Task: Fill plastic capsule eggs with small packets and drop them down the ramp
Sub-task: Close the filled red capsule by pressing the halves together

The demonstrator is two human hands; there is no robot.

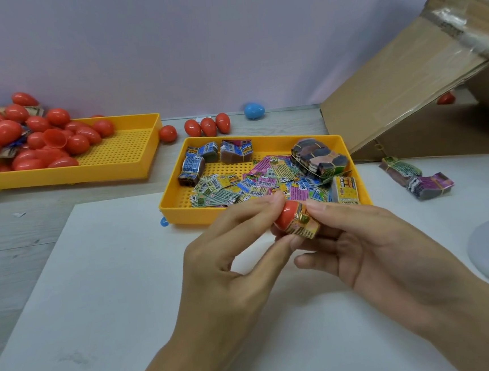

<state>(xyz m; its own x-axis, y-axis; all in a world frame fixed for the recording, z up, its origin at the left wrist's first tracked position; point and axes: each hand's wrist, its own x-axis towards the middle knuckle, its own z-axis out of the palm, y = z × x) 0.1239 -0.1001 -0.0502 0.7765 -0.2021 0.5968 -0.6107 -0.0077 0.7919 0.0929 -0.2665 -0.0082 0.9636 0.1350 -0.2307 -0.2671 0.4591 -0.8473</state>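
- Left hand (228, 246) fingers grip a red egg half (286, 214) above the bench (103, 271).
- Right hand (369, 242) fingers pinch a packet (304, 224) at its mouth, near the yellow tray (174, 212).

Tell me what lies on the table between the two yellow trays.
One red egg on bare table between the egg tray and the packet tray, in the head view.
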